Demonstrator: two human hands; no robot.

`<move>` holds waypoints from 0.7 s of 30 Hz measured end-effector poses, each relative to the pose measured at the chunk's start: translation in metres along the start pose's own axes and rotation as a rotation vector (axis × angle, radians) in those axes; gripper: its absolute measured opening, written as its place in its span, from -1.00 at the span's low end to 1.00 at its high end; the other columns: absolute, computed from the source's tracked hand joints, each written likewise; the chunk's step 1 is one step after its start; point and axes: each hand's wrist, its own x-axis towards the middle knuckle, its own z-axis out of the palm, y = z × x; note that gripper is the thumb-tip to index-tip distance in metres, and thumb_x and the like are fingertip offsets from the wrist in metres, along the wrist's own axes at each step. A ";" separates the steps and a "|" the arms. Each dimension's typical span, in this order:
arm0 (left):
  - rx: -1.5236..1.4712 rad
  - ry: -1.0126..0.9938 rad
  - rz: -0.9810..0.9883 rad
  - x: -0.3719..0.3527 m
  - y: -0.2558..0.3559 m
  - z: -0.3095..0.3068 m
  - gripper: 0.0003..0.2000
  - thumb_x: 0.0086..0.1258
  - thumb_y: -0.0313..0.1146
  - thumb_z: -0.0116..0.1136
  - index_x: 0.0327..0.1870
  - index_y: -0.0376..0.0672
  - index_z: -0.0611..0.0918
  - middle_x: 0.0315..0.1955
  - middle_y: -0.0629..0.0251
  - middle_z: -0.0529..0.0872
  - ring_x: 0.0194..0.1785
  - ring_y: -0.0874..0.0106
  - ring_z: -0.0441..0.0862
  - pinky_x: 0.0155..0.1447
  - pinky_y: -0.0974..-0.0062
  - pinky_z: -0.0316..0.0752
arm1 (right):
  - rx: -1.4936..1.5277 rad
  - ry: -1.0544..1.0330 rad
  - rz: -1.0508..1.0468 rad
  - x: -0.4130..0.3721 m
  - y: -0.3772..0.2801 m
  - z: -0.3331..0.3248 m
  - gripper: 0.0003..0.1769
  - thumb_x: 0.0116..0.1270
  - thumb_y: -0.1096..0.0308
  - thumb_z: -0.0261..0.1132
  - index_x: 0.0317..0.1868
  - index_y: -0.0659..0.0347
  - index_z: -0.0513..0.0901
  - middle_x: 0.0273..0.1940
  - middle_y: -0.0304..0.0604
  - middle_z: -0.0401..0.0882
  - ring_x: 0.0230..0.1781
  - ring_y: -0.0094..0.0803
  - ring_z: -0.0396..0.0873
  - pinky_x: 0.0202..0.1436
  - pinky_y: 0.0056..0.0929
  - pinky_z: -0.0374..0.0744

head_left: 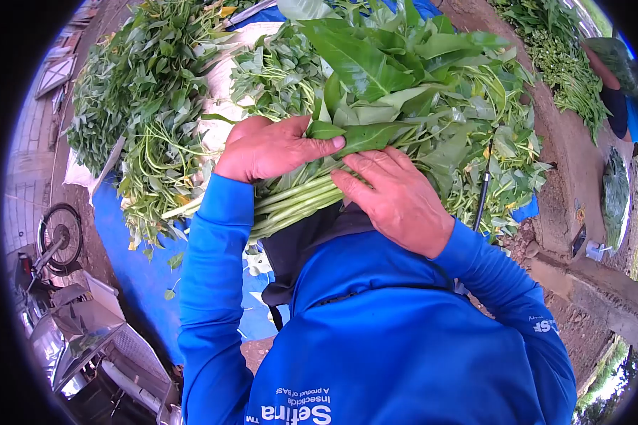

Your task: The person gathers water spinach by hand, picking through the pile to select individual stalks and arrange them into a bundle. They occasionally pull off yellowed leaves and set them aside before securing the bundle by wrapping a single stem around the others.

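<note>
A bunch of leafy greens lies across my front, its pale green stems [298,202] pointing left and its broad leaves [376,67] spreading up and to the right. My left hand [273,149] rests over the upper side of the bunch, its thumb stretched onto a leaf. Close beside it, my right hand [397,195] lies on the bunch from the right, palm down, with fingers extended over the leaves and stems. The undersides of both hands are hidden. Larger heaps of greens [156,92] lie beyond on a pale sack [223,85] and a blue sheet [138,241].
A black stick-like object [483,185] stands to the right of the bunch. Parked at the lower left is a motorbike [85,340], near a wheel [60,237]. More greens [560,64] and a partly visible person [627,92] are at the upper right. A concrete kerb [588,290] runs at right.
</note>
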 end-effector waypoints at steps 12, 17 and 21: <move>0.373 0.544 0.466 0.040 -0.039 0.085 -0.18 0.36 -0.29 0.42 0.67 -0.03 0.32 -0.19 0.02 0.75 -0.14 0.04 0.81 -0.10 0.09 0.70 | 0.328 -0.413 0.077 -0.021 -0.014 -0.043 -0.53 0.36 0.43 0.34 0.29 0.23 0.69 -0.11 -0.09 0.56 -0.01 -0.05 0.57 0.08 -0.13 0.58; 0.515 0.687 0.449 0.026 -0.029 0.098 -0.15 0.37 -0.01 0.44 0.71 0.31 0.33 -0.19 0.14 0.65 -0.24 0.12 0.76 -0.14 0.16 0.68 | 0.810 -0.490 0.021 0.060 0.057 -0.142 -0.54 0.54 0.21 0.32 0.33 0.26 0.64 0.09 -0.03 0.70 0.15 -0.11 0.67 0.26 -0.14 0.65; 0.592 0.765 0.518 0.024 -0.028 0.106 -0.17 0.31 -0.13 0.36 0.69 0.35 0.37 -0.17 0.16 0.61 -0.22 0.17 0.72 -0.09 0.17 0.67 | 0.596 -0.203 0.259 0.164 0.141 -0.101 -0.40 0.47 0.03 0.38 0.32 0.30 0.59 0.12 -0.02 0.74 0.15 -0.20 0.68 0.25 -0.18 0.64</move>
